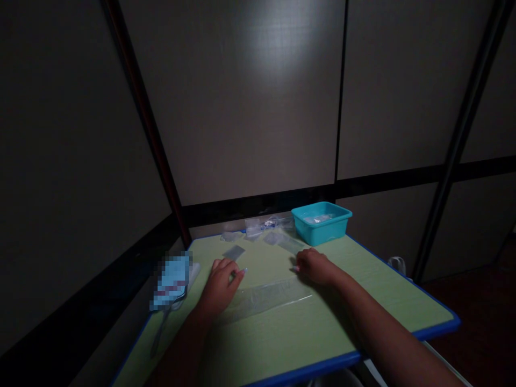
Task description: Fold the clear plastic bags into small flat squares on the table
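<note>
Single head-worn view over a flat-topped, pale-green, blue-edged table (374,274)
From the table's near side, fairly close above, it looks forward and down, facing the grey panelled wall (242,134) behind.

On table (387,301): plastic sheet (266,299); behind it, packets (272,238), basin (323,233) at right.

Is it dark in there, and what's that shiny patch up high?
Head view: dim overall, with pale glare on the wall panel, probably reflected light; head view: a shadow on the table beside the right forearm; head view: pixel blocks cover the blue item.
</note>
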A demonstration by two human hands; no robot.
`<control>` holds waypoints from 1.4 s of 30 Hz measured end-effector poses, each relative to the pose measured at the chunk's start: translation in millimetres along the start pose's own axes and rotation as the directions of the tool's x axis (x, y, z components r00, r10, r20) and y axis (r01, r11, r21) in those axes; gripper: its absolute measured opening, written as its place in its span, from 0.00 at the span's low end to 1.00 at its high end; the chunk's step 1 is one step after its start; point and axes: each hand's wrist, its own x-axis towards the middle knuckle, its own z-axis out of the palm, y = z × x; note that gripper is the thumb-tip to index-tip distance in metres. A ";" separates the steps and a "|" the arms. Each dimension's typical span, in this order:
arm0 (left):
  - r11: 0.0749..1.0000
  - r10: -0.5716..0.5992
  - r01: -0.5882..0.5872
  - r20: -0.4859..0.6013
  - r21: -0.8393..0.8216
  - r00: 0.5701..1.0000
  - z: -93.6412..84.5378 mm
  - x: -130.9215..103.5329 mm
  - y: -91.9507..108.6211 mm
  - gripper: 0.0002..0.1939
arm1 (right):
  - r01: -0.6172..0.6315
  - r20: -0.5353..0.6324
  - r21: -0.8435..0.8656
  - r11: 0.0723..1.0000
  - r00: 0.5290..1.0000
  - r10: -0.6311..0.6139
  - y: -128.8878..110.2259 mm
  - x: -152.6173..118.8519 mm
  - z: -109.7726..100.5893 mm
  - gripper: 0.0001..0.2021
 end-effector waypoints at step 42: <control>0.967 -0.175 0.164 0.042 0.193 0.984 12.8 -7.5 -21.4 0.12 | -0.250 -0.028 0.110 0.962 0.967 0.254 19.4 8.7 9.1 0.03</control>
